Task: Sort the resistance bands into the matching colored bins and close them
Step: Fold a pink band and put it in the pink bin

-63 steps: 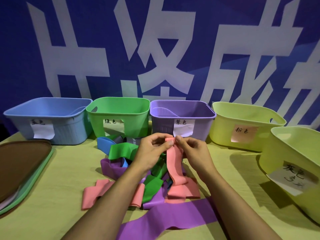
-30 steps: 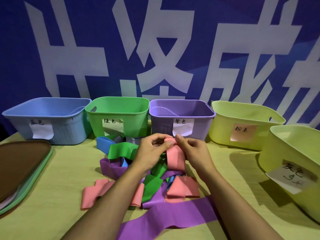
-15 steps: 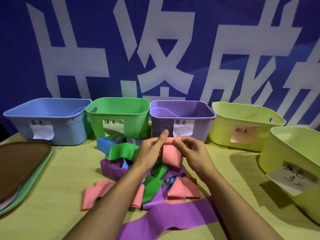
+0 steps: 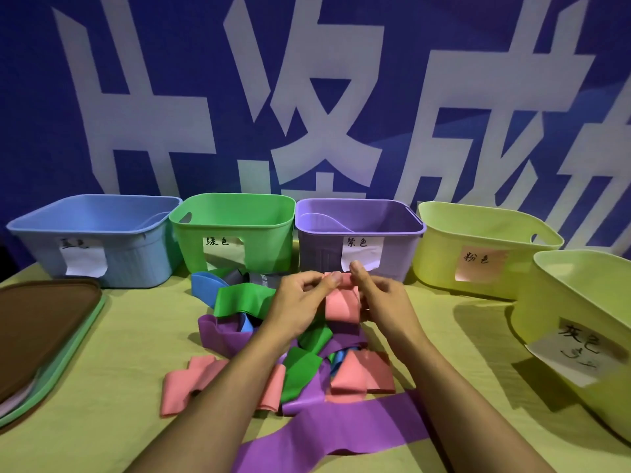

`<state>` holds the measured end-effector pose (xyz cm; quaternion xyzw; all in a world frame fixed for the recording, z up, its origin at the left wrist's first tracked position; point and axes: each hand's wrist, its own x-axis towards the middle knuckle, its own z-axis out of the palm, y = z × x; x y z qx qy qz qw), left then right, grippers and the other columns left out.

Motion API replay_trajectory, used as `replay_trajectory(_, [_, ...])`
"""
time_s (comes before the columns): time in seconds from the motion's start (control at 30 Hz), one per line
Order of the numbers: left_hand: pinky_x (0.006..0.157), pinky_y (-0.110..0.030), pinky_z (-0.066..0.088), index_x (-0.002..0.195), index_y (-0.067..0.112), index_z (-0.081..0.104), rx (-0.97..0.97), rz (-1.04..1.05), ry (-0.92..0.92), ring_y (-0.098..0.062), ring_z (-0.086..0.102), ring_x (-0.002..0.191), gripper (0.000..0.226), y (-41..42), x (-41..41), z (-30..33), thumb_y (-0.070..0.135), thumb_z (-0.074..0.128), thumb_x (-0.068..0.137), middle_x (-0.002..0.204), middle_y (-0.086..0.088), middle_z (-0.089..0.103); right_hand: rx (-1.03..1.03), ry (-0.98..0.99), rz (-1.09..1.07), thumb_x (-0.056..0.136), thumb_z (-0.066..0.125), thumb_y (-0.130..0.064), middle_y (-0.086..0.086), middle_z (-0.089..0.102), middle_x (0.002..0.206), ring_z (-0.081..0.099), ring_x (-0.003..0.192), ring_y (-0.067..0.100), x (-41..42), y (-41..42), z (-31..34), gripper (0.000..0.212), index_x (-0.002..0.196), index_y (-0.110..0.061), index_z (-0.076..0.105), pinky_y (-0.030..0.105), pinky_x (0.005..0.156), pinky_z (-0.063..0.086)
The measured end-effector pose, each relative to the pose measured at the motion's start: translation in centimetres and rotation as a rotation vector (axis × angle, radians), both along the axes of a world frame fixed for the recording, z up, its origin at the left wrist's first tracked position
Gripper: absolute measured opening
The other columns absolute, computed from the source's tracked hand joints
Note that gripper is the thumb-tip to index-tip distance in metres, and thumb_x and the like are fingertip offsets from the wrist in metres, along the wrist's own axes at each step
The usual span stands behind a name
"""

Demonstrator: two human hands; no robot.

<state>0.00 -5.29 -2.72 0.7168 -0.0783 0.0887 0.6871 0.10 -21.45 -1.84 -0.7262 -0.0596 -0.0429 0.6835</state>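
Your left hand (image 4: 300, 302) and right hand (image 4: 384, 302) pinch the folded pink band (image 4: 341, 303); drop it next into the pink-labelled bin (image 4: 444, 268)

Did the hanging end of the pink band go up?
Yes. The pink band is folded up between both hands, its tail lifted off the pile, level with the purple bin.

One head-worn camera looks forward and down across the tabletop (image 4: 102, 387). It sits close above the person's forearms, facing a row of bins (image 4: 235, 227) before a blue banner (image 4: 170, 97).
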Motion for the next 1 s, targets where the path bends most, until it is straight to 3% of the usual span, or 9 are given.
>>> replay_trajectory(0.1, [0.081,-0.035,0.055,0.086,0.026,0.081,-0.016,-0.022,0.005,-0.011,0.07,0.084,0.035,0.0,0.1,-0.3,0.057,0.078,0.071,0.092,-0.006,0.08,-0.033,-0.03,-0.065,0.092,0.065,-0.055,-0.003,0.048,0.052,0.044,0.056,0.013,0.1,-0.2,0.0,0.057,0.078,-0.001,0.075,0.031,0.057,0.038])
replay_trajectory(0.23, [0.085,-0.036,0.056,0.094,0.017,0.078,-0.026,-0.026,0.003,-0.014,0.071,0.088,0.01,0.0,0.1,-0.2,0.023,0.081,0.086,0.096,-0.012,0.079,0.026,-0.047,-0.024,0.093,0.07,-0.044,0.009,0.063,0.065,0.058,0.063,0.016,0.1,0.0,0.0,0.045,0.08,-0.001,0.075,0.031,0.054,0.05])
replay_trajectory(0.33, [0.081,-0.029,0.056,0.097,0.013,0.076,-0.052,-0.025,0.023,-0.016,0.071,0.089,0.01,0.0,0.1,-0.2,0.015,0.078,0.088,0.097,-0.012,0.078,0.058,-0.069,-0.003,0.094,0.071,-0.032,0.009,0.069,0.068,0.063,0.064,0.016,0.2,0.0,0.0,0.033,0.081,-0.002,0.075,0.03,0.055,0.054])
replay_trajectory(0.43, [0.086,-0.035,0.059,0.099,0.012,0.076,-0.1,-0.042,0.049,-0.027,0.073,0.097,0.018,0.0,-0.1,-0.1,0.018,0.083,0.084,0.099,-0.013,0.078,0.097,-0.094,0.041,0.096,0.07,-0.02,0.006,0.071,0.067,0.064,0.059,0.012,0.3,-0.1,-0.2,0.024,0.088,0.002,0.074,0.023,0.055,0.051])
replay_trajectory(0.53, [0.093,-0.043,0.058,0.101,0.009,0.078,-0.184,-0.076,0.101,-0.038,0.074,0.1,0.039,-0.1,-0.3,0.2,0.039,0.083,0.077,0.1,-0.019,0.078,0.128,-0.102,0.097,0.096,0.067,-0.011,0.007,0.075,0.078,0.069,0.069,0.012,0.3,0.0,-0.3,0.015,0.096,0.003,0.073,0.023,0.06,0.055])
replay_trajectory(0.67, [0.074,-0.034,0.06,0.099,0.006,0.079,-0.169,-0.037,0.169,-0.034,0.075,0.085,0.061,-0.2,-0.7,0.7,0.063,0.073,0.077,0.093,-0.022,0.077,0.094,-0.156,0.103,0.095,0.068,-0.007,0.01,0.078,0.093,0.072,0.086,0.014,0.3,0.1,-0.4,0.013,0.103,0.002,0.073,0.024,0.076,0.057])
replay_trajectory(0.8, [0.062,-0.029,0.059,0.092,0.003,0.077,-0.146,0.018,0.158,-0.024,0.068,0.062,0.048,-0.4,-0.8,1.0,0.05,0.069,0.084,0.074,-0.015,0.075,0.076,-0.196,0.116,0.094,0.068,-0.003,0.008,0.078,0.097,0.072,0.09,0.011,0.2,0.1,-0.4,0.013,0.106,0.0,0.072,0.022,0.081,0.056])
replay_trajectory(0.9, [0.059,-0.022,0.06,0.089,0.005,0.075,-0.136,0.02,0.146,-0.02,0.068,0.059,0.029,-0.3,-0.7,1.0,0.033,0.068,0.095,0.07,-0.01,0.074,0.078,-0.189,0.123,0.095,0.066,-0.001,0.001,0.077,0.093,0.072,0.086,0.006,0.0,0.1,-0.2,0.012,0.106,-0.003,0.071,0.018,0.075,0.054])
replay_trajectory(1.0, [0.062,-0.024,0.06,0.093,0.005,0.077,-0.129,0.014,0.136,-0.019,0.068,0.061,0.025,-0.2,-0.5,0.9,0.03,0.069,0.095,0.075,-0.01,0.076,0.135,-0.119,0.124,0.098,0.063,-0.005,0.007,0.076,0.091,0.071,0.08,0.009,-0.4,0.3,0.0,0.015,0.111,0.002,0.068,0.021,0.068,0.057])
